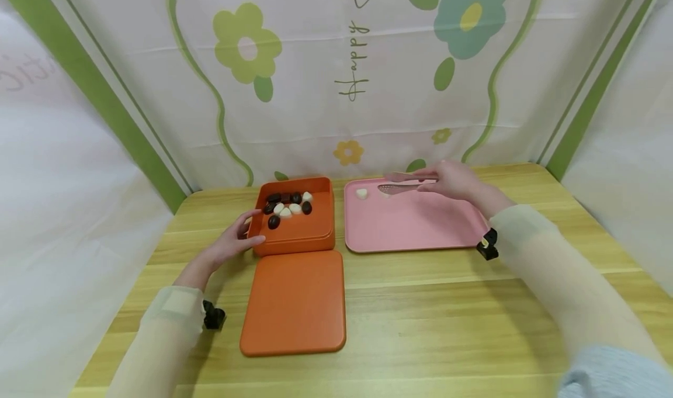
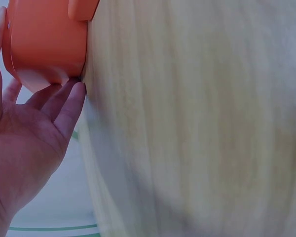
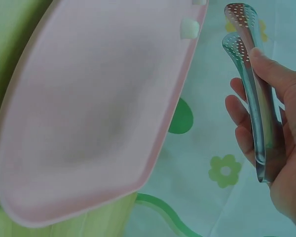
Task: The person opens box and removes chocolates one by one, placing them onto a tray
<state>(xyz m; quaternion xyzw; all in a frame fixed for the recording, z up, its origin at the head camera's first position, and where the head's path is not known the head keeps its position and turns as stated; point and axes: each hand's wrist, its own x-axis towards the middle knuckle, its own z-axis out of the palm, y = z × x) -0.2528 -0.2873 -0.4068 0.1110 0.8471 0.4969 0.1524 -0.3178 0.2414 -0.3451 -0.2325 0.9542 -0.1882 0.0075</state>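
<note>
My left hand [image 1: 234,241] holds the left side of an open orange box [image 1: 299,246], thumb at the front corner and fingers along the side wall, as the left wrist view [image 2: 32,133] also shows. Dark brown pieces [image 1: 274,221] and white pieces [image 1: 285,213], resembling chocolates, lie inside the box. Over the back of a pink tray [image 1: 415,228], my right hand [image 1: 451,180] grips metal tongs [image 3: 261,108] with perforated tips, spread slightly apart. One white piece [image 1: 361,193] lies near the tray's back left corner; another [image 1: 387,195] is partly hidden beneath the tongs.
The orange lid [image 1: 294,304] lies flat in front of the box, on a wooden table [image 1: 431,322]. A printed floral curtain [image 1: 305,111] hangs directly behind the tray and box. White cloth walls close in both sides.
</note>
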